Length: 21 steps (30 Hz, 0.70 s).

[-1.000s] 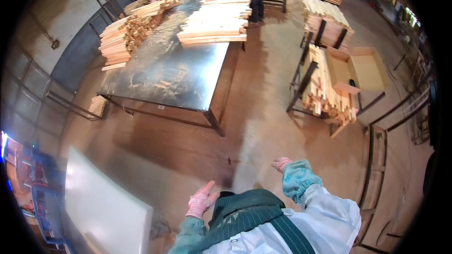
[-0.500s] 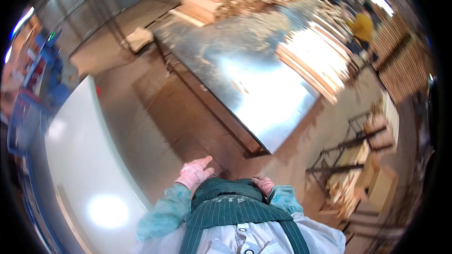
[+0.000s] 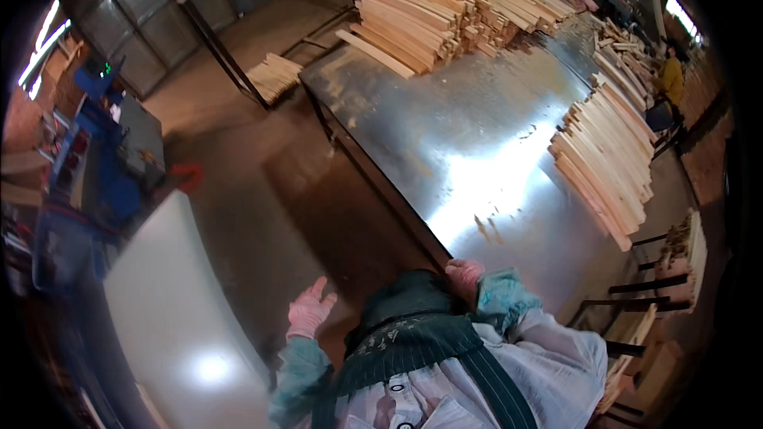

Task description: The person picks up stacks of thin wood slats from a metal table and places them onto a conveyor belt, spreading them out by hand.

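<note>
My left hand (image 3: 310, 310), in a pink-and-white glove, is held out over the floor between the white sheet and the metal table. Its fingers are apart and nothing is in it. My right hand (image 3: 465, 273), in a like glove, is beside the near corner of the metal-topped table (image 3: 381, 123). How its fingers are bent is hard to make out, and I cannot tell whether it touches the table. Between both hands is my dark green striped apron (image 3: 413, 334).
Wooden strips (image 3: 608, 155) lie along the table's right side, with a taller stack (image 3: 413, 12) at its far end. A smooth white surface (image 3: 171, 310) is at my left, with blue machinery (image 3: 99, 143) beyond. A co-worker in yellow (image 3: 670, 79) is at the far right.
My view has turned to the left and come nearer the table, which now sits further right and closer. My right hand has come out from beside the apron to the table corner.
</note>
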{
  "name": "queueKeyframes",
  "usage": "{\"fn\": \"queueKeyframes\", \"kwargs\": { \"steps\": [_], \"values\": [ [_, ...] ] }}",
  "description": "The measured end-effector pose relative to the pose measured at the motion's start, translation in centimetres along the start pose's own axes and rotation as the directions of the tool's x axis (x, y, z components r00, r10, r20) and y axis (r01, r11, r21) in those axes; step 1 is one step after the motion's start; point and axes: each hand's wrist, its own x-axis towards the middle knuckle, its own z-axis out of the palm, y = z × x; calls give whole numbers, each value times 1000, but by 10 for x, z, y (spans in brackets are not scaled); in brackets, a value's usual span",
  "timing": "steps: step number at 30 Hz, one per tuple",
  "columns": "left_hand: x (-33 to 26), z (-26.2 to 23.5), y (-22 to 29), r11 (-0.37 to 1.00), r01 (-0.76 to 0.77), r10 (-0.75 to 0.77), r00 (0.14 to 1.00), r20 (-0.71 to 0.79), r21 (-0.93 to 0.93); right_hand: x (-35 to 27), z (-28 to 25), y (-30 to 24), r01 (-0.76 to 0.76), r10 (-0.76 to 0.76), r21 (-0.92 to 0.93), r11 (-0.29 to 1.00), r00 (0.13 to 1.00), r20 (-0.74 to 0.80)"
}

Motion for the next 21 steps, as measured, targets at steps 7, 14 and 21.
{"fn": "queueKeyframes", "kwargs": {
  "steps": [7, 14, 21],
  "values": [
    [62, -47, -54, 995, 85, -90, 990, 112, 51, 78, 27, -182, 477, -478, -116, 871, 878, 16],
    [207, -131, -15, 982, -176, 159, 965, 207, 68, 74, 14, -214, 104, -55, 178, 979, 964, -260],
    [273, -175, 55, 947, -313, 285, 918, 276, 65, 106, -19, -162, 7, 200, 612, 791, 943, -268]
  ]
}}
